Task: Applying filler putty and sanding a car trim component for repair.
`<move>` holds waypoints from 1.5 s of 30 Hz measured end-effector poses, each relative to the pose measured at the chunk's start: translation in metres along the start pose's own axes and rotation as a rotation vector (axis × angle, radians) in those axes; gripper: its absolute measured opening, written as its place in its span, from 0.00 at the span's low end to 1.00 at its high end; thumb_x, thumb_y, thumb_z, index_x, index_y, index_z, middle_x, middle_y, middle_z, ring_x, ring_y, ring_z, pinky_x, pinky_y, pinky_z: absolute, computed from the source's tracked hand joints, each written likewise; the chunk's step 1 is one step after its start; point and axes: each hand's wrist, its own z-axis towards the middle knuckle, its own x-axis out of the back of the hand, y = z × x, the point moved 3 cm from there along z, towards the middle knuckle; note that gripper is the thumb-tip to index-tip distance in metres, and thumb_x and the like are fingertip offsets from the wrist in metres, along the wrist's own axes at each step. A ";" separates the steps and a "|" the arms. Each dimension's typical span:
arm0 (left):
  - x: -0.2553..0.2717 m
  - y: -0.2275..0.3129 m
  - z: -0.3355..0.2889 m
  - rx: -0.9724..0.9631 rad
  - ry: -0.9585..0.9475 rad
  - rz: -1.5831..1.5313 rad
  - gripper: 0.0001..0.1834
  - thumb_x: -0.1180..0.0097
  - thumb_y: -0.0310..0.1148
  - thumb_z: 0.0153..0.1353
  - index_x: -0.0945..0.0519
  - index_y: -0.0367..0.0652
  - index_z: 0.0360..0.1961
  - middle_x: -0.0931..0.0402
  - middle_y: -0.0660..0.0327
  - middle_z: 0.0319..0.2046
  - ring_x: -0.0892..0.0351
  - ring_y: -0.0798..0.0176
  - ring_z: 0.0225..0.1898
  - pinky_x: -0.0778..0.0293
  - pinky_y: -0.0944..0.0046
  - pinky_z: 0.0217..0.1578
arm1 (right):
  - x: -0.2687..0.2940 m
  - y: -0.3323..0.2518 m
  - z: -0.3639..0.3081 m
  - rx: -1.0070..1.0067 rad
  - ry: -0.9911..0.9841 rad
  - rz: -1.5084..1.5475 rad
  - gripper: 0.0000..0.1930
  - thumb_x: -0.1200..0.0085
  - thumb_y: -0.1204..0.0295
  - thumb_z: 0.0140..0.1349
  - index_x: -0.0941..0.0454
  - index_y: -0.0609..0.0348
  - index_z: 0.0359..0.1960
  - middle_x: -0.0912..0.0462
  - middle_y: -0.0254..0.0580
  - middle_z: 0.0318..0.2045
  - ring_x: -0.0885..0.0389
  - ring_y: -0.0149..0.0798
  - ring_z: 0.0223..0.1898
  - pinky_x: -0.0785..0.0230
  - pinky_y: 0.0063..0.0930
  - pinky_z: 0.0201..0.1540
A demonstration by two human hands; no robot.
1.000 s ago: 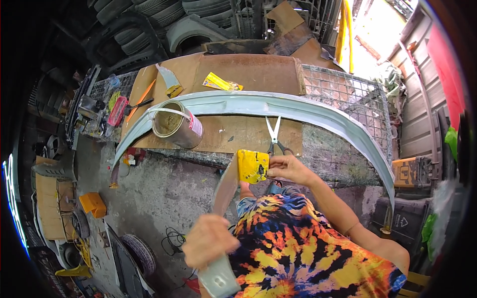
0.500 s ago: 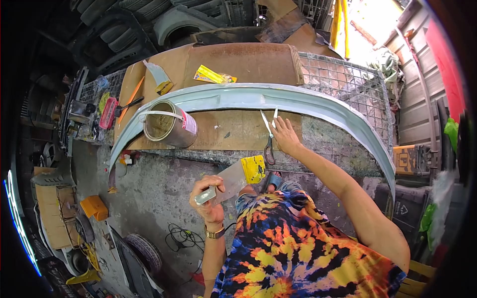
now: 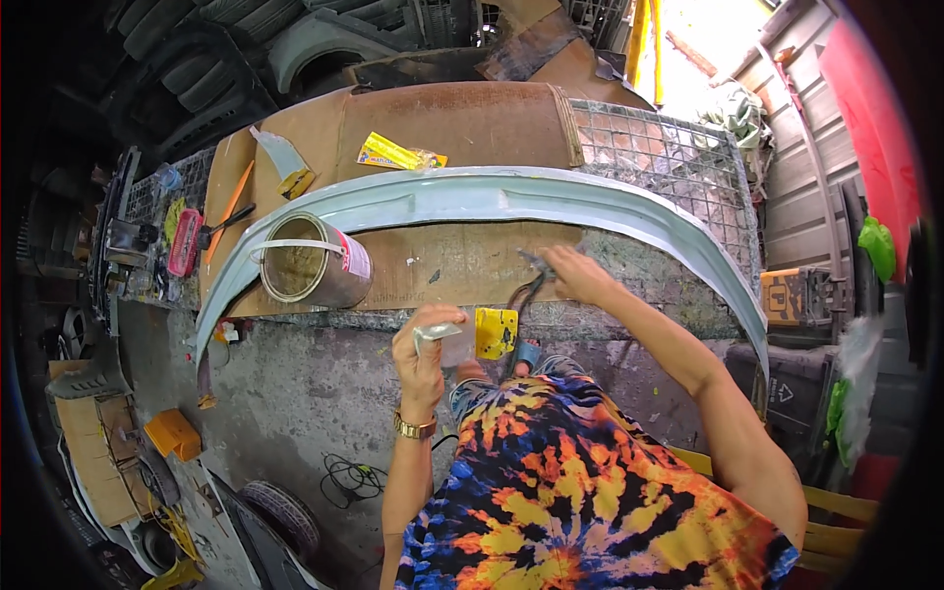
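Observation:
My left hand [image 3: 421,346] is closed around a translucent flat strip [image 3: 455,350]. Its far end is a yellow piece with dark spots [image 3: 497,333]; a pale, shiny end shows at my fingers. My right hand [image 3: 582,277] is over the near edge of the bench, with its fingers closed at a pair of dark-handled scissors [image 3: 527,293]. Motion blurs the blades, and the fingers partly hide them. Beyond both hands a long, curved, pale grey bumper-like part [image 3: 452,202] arches across the bench. A metal can with a wire handle [image 3: 313,270] stands inside its left curve.
Brown cardboard [image 3: 462,123] covers part of the wire-mesh bench [image 3: 654,147]. On it lie a yellow packet [image 3: 393,152] and a grey blade with a yellow end [image 3: 283,165]. A red tray [image 3: 184,243] is at left. A tyre [image 3: 280,516] and black cable [image 3: 352,480] lie on the floor.
My right hand has gone from lying spread beside the opened scissors to closing on them, and the scissors have turned. The left hand has lifted and tilted the strip slightly.

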 end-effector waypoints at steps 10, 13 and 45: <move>-0.028 -0.020 0.026 0.009 -0.078 0.080 0.29 0.48 0.55 0.64 0.18 0.34 0.33 0.20 0.56 0.33 0.22 0.60 0.39 0.28 0.61 0.45 | 0.035 0.024 -0.113 -0.487 0.193 1.157 0.17 0.48 0.70 0.64 0.29 0.64 0.53 0.18 0.44 0.34 0.17 0.32 0.35 0.21 0.23 0.27; -0.039 -0.039 0.025 -0.066 -0.104 -0.002 0.27 0.36 0.54 0.55 0.17 0.35 0.34 0.21 0.55 0.33 0.21 0.57 0.39 0.27 0.60 0.43 | 0.019 0.011 -0.108 -0.601 0.332 1.526 0.17 0.45 0.64 0.66 0.27 0.66 0.46 0.19 0.40 0.37 0.18 0.31 0.36 0.18 0.27 0.32; -0.123 -0.046 -0.025 -0.233 -0.510 0.252 0.35 0.29 0.62 0.34 0.24 0.39 0.25 0.25 0.56 0.25 0.21 0.52 0.31 0.25 0.47 0.50 | -0.049 0.020 -0.068 -0.461 0.845 0.560 0.12 0.49 0.68 0.67 0.33 0.65 0.40 0.20 0.55 0.21 0.20 0.54 0.22 0.33 0.40 0.23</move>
